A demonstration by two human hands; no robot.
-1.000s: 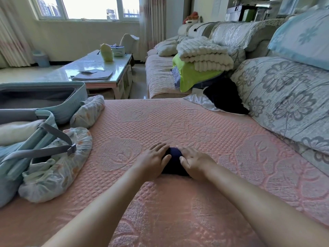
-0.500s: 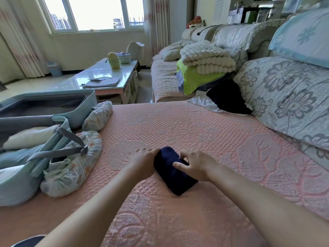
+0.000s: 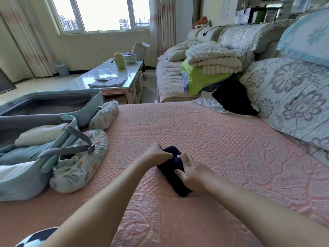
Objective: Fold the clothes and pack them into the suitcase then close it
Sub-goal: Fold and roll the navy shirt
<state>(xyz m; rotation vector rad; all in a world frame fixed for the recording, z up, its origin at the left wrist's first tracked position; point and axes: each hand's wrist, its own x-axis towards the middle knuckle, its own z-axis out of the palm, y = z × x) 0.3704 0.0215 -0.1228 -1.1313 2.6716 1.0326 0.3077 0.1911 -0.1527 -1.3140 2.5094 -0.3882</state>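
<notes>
Extending both forearms, we pinch the far end of the navy roll (image 3: pixel 168 172) in our left grip (image 3: pixel 158 154); our right grip (image 3: pixel 193 172) clasps its middle.

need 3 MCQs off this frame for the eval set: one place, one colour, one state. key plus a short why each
1. Where does the navy bundle lie?
A) on the floor
B) on the pink cover
C) on the coffee table

2. What colour is the suitcase shell?
A) light blue
B) red
C) black

3. The suitcase is:
A) zipped shut
B) open, with clothes inside
C) standing upright

Key:
1 B: the bundle rests on the pink cover, right of the suitcase.
2 A: both halves show light blue walls.
3 B: the lid is laid back and clothes lie under the straps.
</notes>
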